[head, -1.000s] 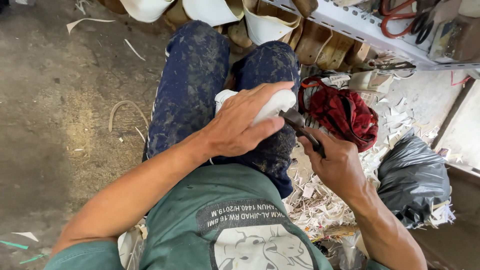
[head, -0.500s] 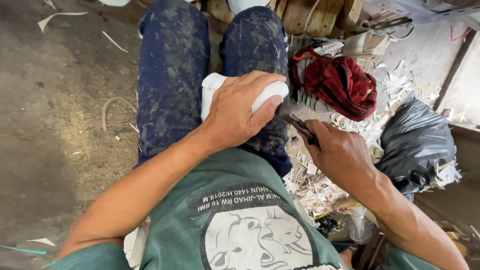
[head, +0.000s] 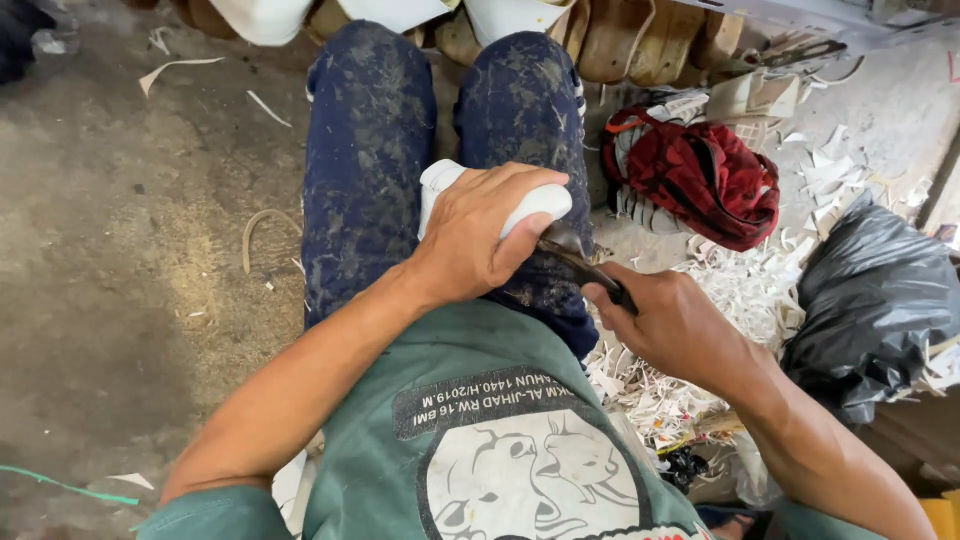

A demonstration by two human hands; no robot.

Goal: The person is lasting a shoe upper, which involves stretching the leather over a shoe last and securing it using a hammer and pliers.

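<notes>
Bare concrete floor (head: 110,260), dusty, w/ white trimmings scattered. Person seated, legs in stained blue trousers (head: 370,170) stretched fwd, green printed shirt (head: 480,440) at bottom of view.

Left hand (head: 480,240) wrapped over a white moulded piece (head: 540,200) lying on the right thigh; fingers closed round it, thumb toward the blade side. Piece mostly covered by the hand, only both ends show. Right hand (head: 670,325) fisted round the dark handle of a knife (head: 580,262); blade tip touches the piece's right end, just under the left thumb.

Around:
- 1 red patterned cloth bundle (head: 700,175) right of the knee, on the floor, near but not touching the hands.
- 1 black plastic bag (head: 870,300) far right, crumpled, just beside right forearm.
- Heap of white shavings (head: 720,300) btw thigh, bundle and bag, running under right hand.
- 3 white moulded pieces (head: 400,12) at top edge past the feet, cut off by frame.
- Row of brown wooden forms (head: 640,40) top centre-right; count unclear, overlapping.
- 1 curved tan strip (head: 262,235) on floor left of the left leg.
- 1 green cord (head: 70,487) bottom left.

Nothing btw hands and piece. Bundle and shavings crowd the right side; left side only has stray scraps.
</notes>
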